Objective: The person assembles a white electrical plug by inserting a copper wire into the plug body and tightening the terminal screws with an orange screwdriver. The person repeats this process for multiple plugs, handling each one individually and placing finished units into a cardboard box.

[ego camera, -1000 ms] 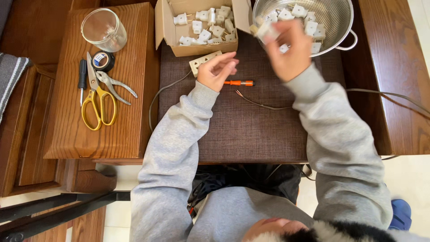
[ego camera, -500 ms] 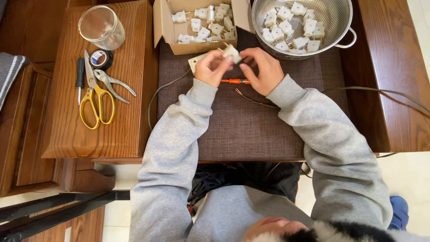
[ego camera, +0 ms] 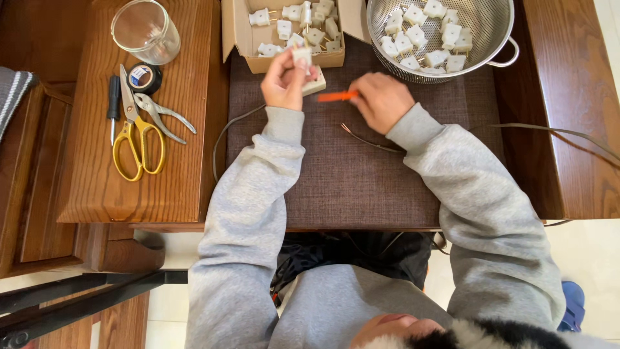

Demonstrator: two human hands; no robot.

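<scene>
Head view, looking straight down: the left hand has a small white plug pinched in its grip, thumb and fingers clenched round the body, lifted just clear of the surface. Right beside that grip, touching or nearly so on its far side, lies a white socket block, partly hidden by the fingers. The right hand is closed on an orange-handled screwdriver, handle sticking out towards the left hand's grip, its end just short of the socket block; the tip is hidden inside the fist. Between the two grips there is only a short gap. Just below the right hand's grip a thin brown wire lies on the dark woven mat. Straight beyond the left grip sits an open cardboard box with more white plugs in it, and beyond the right grip a metal colander holds another heap of them. Well off to the left of the left grip, on the wooden side surface, rest yellow-handled scissors, pliers, a roll of black tape and an empty glass jar
</scene>
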